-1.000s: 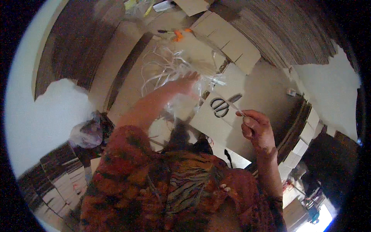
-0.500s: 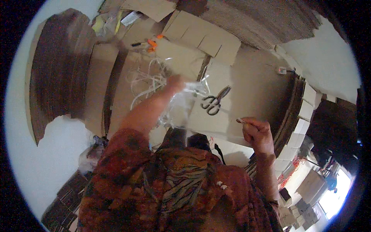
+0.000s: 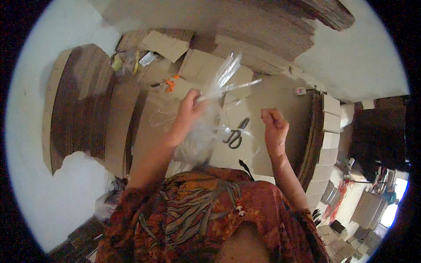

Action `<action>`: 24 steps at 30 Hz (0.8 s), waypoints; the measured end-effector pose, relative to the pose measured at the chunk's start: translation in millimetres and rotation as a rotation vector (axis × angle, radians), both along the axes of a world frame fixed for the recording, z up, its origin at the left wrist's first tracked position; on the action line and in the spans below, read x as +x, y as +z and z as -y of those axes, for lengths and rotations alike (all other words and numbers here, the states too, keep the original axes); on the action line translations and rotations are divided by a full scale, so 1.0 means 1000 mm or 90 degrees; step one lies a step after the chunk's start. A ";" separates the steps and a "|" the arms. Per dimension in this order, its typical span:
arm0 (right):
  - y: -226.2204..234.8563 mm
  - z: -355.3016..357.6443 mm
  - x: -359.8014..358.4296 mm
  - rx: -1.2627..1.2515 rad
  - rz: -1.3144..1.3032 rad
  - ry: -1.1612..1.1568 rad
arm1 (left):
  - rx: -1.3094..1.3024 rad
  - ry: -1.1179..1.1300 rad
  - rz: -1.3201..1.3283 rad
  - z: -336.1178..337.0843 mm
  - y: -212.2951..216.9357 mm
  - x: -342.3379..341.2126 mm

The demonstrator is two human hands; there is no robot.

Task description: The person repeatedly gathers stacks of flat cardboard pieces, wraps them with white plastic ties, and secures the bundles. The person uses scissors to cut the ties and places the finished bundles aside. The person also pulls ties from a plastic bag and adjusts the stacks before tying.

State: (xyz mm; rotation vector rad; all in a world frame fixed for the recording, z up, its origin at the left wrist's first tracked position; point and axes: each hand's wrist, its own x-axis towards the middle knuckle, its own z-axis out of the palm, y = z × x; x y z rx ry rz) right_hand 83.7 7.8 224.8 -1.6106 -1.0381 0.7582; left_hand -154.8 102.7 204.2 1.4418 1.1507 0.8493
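Observation:
My left hand (image 3: 187,113) is closed around a bundle of clear white plastic strips (image 3: 228,74). Their ends fan out up and to the right, while a blurred tangle hangs below the grip toward my lap. Off to the right my right hand (image 3: 275,127) is raised with its fingers curled together; whatever they may pinch is too small to make out. Between the two hands, a pair of dark-handled scissors (image 3: 238,133) lies on the cardboard (image 3: 256,98), with a loose strip crossing beside it.
Orange-handled tools (image 3: 170,85) lie farther back on the cardboard. Tall stacks of flat cardboard (image 3: 79,105) stand at the left, with more along the right edge. A small white box (image 3: 300,91) sits at the back right, and clear bags (image 3: 125,61) lie at the back left.
My left hand has lifted the strip bundle off the cardboard, and its ends now point upward. My right hand has moved up and slightly left. The view has tilted.

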 end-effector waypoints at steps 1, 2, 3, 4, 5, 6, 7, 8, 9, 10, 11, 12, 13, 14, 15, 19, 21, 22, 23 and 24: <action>0.018 -0.003 -0.001 -0.003 -0.058 -0.004 | 0.074 -0.011 -0.046 0.005 0.002 0.002; 0.036 -0.006 -0.004 -0.008 -0.120 -0.005 | 0.111 -0.025 -0.065 0.012 0.007 0.004; 0.050 -0.009 -0.007 -0.013 -0.183 -0.007 | 0.149 -0.040 -0.083 0.018 0.014 0.006; 0.059 -0.011 -0.011 -0.015 -0.212 0.004 | 0.185 -0.059 -0.100 0.024 0.020 0.010; 0.061 -0.011 -0.011 -0.011 -0.243 0.016 | 0.172 -0.068 -0.090 0.030 0.028 0.015; 0.061 -0.011 -0.009 -0.007 -0.273 0.028 | 0.159 -0.078 -0.080 0.034 0.037 0.021; 0.060 -0.009 -0.009 -0.002 -0.305 0.045 | 0.146 -0.084 -0.073 0.039 0.044 0.024; 0.056 -0.006 -0.008 -0.002 -0.323 0.020 | 0.158 -0.089 -0.082 0.042 0.043 0.026; 0.058 -0.002 -0.007 -0.003 -0.330 0.003 | 0.170 -0.094 -0.090 0.044 0.040 0.026; 0.057 0.003 -0.007 -0.008 -0.339 -0.012 | 0.179 -0.097 -0.101 0.048 0.038 0.027; 0.058 0.007 -0.009 -0.013 -0.348 -0.027 | 0.180 -0.118 -0.116 0.052 0.039 0.029; 0.065 0.008 -0.010 -0.032 -0.371 -0.024 | 0.180 -0.140 -0.132 0.056 0.039 0.031; 0.062 0.011 -0.007 -0.037 -0.370 -0.017 | 0.181 -0.164 -0.146 0.060 0.041 0.034; 0.056 0.011 -0.003 -0.041 -0.368 -0.009 | 0.189 -0.178 -0.163 0.063 0.043 0.038; 0.053 0.013 0.000 -0.046 -0.366 -0.001 | 0.196 -0.191 -0.180 0.067 0.046 0.042; 0.066 0.021 0.022 -0.001 -0.299 -0.107 | 0.230 -0.156 -0.182 0.069 0.051 0.040; 0.068 0.031 0.066 0.023 -0.204 -0.186 | 0.188 -0.104 -0.226 0.064 0.047 0.030; 0.069 0.037 0.092 0.076 -0.195 -0.197 | 0.168 -0.075 -0.251 0.061 0.049 0.020; 0.081 0.043 0.113 0.057 -0.221 -0.236 | 0.183 -0.081 -0.264 0.056 0.049 0.010; 0.075 0.057 0.151 0.059 -0.226 -0.271 | 0.204 -0.090 -0.269 0.048 0.051 0.001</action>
